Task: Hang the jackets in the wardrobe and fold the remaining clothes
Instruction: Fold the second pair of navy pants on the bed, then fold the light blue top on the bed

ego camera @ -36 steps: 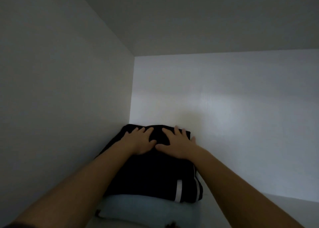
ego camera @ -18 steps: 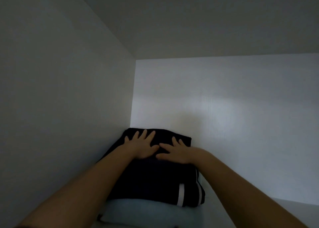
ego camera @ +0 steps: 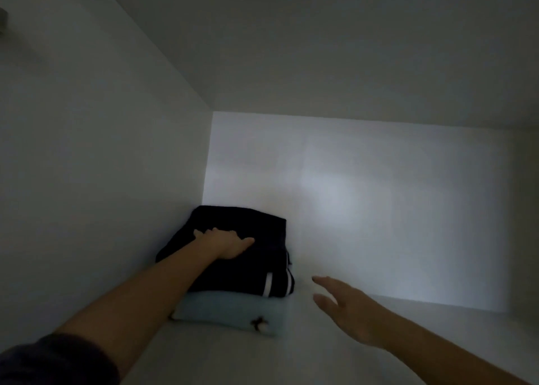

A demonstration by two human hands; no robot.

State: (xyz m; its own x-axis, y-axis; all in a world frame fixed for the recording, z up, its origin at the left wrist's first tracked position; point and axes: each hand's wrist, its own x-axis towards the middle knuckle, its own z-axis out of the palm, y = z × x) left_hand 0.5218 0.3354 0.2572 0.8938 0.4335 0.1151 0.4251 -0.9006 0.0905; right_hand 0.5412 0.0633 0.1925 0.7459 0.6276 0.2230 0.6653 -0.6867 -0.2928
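Dim light, wardrobe compartment, head view.

- Black folded garment (ego camera: 248,271), white stripes at its near right edge, sits on top of a light blue folded garment (ego camera: 227,311). The stack lies on the shelf (ego camera: 262,361).
- Side wall (ego camera: 102,180) is just left of the black garment and the back wall (ego camera: 350,195) is directly behind it.
- Left hand (ego camera: 224,243): palm down, resting on top of the black garment, thumb spread to the right, fingers laid flat. It grips nothing.
- Right hand (ego camera: 347,309): to the right of the black garment and apart from it, above the shelf. Fingers straight and slightly spread, holding nothing.
- Dark sleeve (ego camera: 58,361) on the left arm, well in front of the black garment.
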